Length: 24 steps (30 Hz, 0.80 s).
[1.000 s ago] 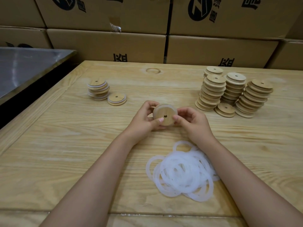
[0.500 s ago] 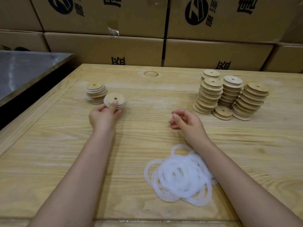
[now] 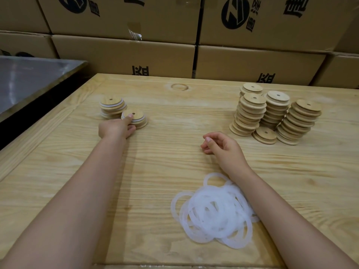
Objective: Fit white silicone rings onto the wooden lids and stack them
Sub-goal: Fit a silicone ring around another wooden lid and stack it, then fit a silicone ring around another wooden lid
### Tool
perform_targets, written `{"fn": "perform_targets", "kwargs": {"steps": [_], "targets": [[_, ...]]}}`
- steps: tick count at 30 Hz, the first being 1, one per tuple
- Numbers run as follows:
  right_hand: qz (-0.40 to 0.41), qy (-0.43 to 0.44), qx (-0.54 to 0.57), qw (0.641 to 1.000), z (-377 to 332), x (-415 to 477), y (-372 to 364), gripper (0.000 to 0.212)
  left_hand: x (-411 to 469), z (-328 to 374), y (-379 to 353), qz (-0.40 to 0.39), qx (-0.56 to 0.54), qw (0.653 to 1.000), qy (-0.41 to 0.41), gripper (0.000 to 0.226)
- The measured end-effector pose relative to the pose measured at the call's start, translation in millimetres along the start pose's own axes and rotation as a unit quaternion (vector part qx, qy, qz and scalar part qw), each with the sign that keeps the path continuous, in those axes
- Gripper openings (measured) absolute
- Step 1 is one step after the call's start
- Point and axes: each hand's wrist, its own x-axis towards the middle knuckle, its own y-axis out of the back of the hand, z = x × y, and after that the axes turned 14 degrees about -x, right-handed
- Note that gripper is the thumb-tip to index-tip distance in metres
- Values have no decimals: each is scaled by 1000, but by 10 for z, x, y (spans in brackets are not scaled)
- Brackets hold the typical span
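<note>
Landmark: ring pile, loose white silicone rings heaped on the wooden table.

- Left hand: far beyond the pile and to its left. We see one digit lying over the top lid of a short stack of ringed lids and the other fingers curled at the stack's near edge, so it pinches that lid.
- Taller ringed stack: just beyond, touching the short one.
- Right hand: directly beyond the pile, near it, fingers loosely curled, holding nothing.
- Bare lid stacks: beyond the pile to its right, well apart from both hands.
</note>
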Motion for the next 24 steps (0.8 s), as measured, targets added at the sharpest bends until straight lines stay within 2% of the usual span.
{"fn": "perform_targets", "kwargs": {"steps": [9,13,15,18,21,22,24], "targets": [[2,-2,-9,1000,3,-7,6,11,52,-45,-19,28,63,997,-32,30],[2,-1,-12,1000,7,1,11,11,-84,-125,2,37,122,987,-100,33],[3,-5,-4,1000,-6,-4,18,12,-235,-193,43,18,134,982,-132,29],[19,-16,22,999,-40,-29,58,19,-451,-296,121,-61,169,974,-135,23],[124,-13,-91,988,-55,-18,199,18,-598,-376,178,-123,214,958,-148,19],[179,-6,-162,970,-47,-6,282,15,-625,-400,194,-132,236,948,-168,19],[265,-9,-301,916,-3,23,474,23,-650,-436,218,-142,275,928,-208,18]]}}
